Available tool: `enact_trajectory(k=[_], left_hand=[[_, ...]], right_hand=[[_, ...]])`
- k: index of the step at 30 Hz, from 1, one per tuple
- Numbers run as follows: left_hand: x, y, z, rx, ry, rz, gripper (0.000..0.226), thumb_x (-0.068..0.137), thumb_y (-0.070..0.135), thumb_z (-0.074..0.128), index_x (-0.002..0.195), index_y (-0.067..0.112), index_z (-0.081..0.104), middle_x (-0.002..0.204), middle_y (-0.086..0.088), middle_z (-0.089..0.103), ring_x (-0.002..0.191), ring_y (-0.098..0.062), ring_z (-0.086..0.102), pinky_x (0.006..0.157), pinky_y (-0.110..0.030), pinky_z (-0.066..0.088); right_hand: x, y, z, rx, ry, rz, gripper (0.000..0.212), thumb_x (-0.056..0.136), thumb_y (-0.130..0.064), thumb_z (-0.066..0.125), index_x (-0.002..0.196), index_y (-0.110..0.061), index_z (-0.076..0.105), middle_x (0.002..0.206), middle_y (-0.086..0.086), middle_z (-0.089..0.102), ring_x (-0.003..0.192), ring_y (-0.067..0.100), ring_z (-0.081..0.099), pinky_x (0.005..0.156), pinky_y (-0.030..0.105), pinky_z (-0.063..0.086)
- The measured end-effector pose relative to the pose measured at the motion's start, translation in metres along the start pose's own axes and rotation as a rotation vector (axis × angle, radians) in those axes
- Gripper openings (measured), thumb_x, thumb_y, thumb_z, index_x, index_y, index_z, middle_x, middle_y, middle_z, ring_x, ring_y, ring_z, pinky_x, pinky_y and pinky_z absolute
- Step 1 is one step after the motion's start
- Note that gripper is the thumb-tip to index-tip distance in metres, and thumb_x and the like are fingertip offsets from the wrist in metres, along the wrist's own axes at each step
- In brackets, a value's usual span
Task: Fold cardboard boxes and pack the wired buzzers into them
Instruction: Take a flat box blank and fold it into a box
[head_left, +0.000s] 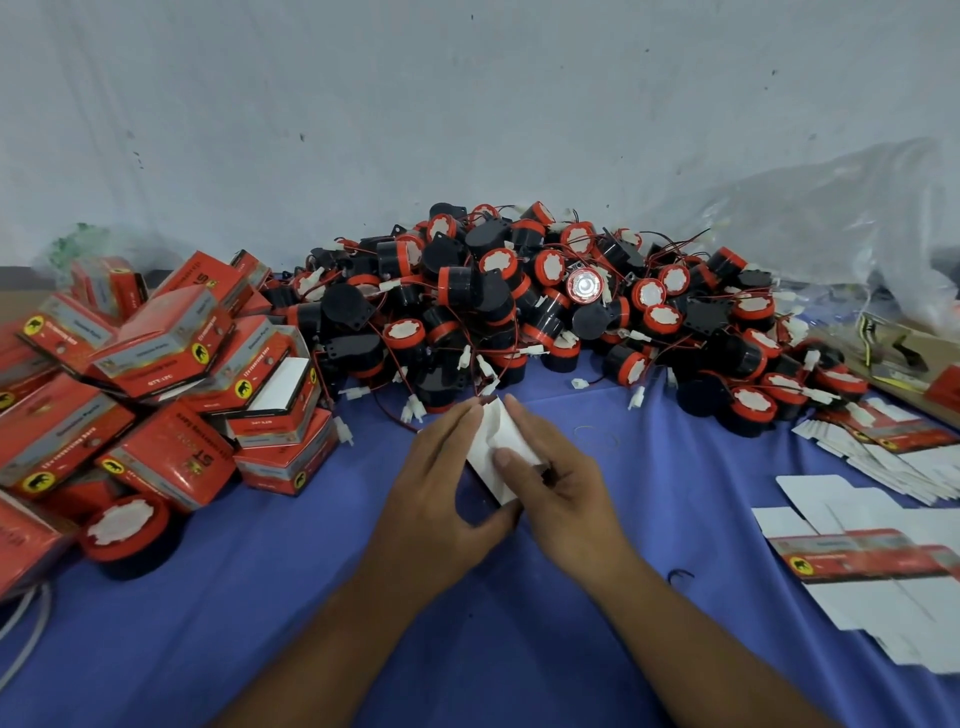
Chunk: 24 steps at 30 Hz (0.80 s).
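Note:
A small cardboard box (493, 451), its white inner side showing, sits between both hands above the blue cloth at the middle. My left hand (436, 483) holds its left side, thumb curled under the lower edge. My right hand (556, 483) grips it from the right with the thumb pressed on the white face. A big heap of black-and-red wired buzzers (545, 306) lies just behind the hands. One loose buzzer (127, 530) lies at the front left.
A pile of folded red boxes (156, 374) fills the left side. Flat unfolded box blanks (883, 561) lie fanned out on the right. A clear plastic bag (857, 223) sits at the back right. The blue cloth (311, 597) covers the table.

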<state>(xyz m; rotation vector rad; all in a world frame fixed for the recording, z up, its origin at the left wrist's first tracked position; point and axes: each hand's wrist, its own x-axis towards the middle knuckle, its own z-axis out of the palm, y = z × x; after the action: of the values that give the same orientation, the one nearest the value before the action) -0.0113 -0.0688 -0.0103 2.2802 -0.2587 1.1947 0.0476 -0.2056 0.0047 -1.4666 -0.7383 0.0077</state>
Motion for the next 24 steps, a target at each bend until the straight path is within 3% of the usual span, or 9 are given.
enact_trajectory(k=[4,10,15,17,21,24], left_hand=[[0.000,0.000,0.004,0.022,0.036,0.044,0.076,0.083,0.038,0.074,0.139,-0.004,0.046,0.144,-0.012,0.048,0.138,-0.017,0.041,0.113,-0.022,0.034],[0.003,0.003,0.003,-0.010,0.021,0.069,0.074,0.082,0.034,0.078,0.137,-0.006,0.049,0.145,-0.012,0.049,0.138,-0.019,0.044,0.112,-0.025,0.037],[0.000,-0.001,-0.003,0.052,0.047,0.064,0.076,0.074,0.027,0.084,0.133,-0.006,0.051,0.141,-0.012,0.050,0.133,-0.022,0.048,0.109,-0.028,0.042],[-0.002,-0.004,-0.006,0.080,0.046,0.072,0.075,0.073,0.028,0.084,0.132,-0.008,0.053,0.139,-0.014,0.052,0.132,-0.024,0.049,0.110,-0.028,0.041],[-0.002,-0.004,-0.005,0.059,0.039,0.087,0.073,0.074,0.027,0.084,0.132,-0.007,0.054,0.141,-0.012,0.051,0.133,-0.021,0.049,0.110,-0.028,0.042],[-0.003,-0.002,-0.001,0.036,0.011,0.084,0.073,0.074,0.026,0.084,0.132,-0.008,0.055,0.142,-0.010,0.050,0.134,-0.019,0.048,0.108,-0.032,0.044]], right_hand=[[-0.002,-0.001,0.003,0.023,0.046,-0.045,0.044,0.099,-0.006,0.058,0.131,-0.037,0.057,0.131,-0.018,0.063,0.124,0.005,0.058,0.098,0.022,0.048],[-0.003,0.000,0.006,0.073,0.110,-0.045,0.046,0.098,-0.004,0.057,0.129,-0.038,0.059,0.131,-0.017,0.064,0.125,0.006,0.057,0.101,0.022,0.047],[-0.001,0.004,0.006,-0.164,0.010,-0.101,0.040,0.102,-0.019,0.051,0.140,-0.029,0.051,0.143,-0.015,0.052,0.134,0.000,0.047,0.102,0.012,0.039],[0.000,0.004,0.005,-0.101,-0.041,-0.045,0.038,0.102,-0.025,0.048,0.138,-0.033,0.051,0.148,-0.014,0.047,0.136,-0.003,0.043,0.104,0.011,0.037],[0.004,-0.001,-0.004,0.277,-0.062,0.101,0.036,0.100,-0.004,0.053,0.120,-0.029,0.068,0.143,-0.008,0.055,0.132,0.004,0.051,0.101,0.019,0.045],[0.002,-0.001,-0.005,0.199,0.006,0.057,0.038,0.097,0.003,0.056,0.119,-0.026,0.069,0.134,-0.006,0.061,0.124,0.007,0.058,0.096,0.022,0.049]])
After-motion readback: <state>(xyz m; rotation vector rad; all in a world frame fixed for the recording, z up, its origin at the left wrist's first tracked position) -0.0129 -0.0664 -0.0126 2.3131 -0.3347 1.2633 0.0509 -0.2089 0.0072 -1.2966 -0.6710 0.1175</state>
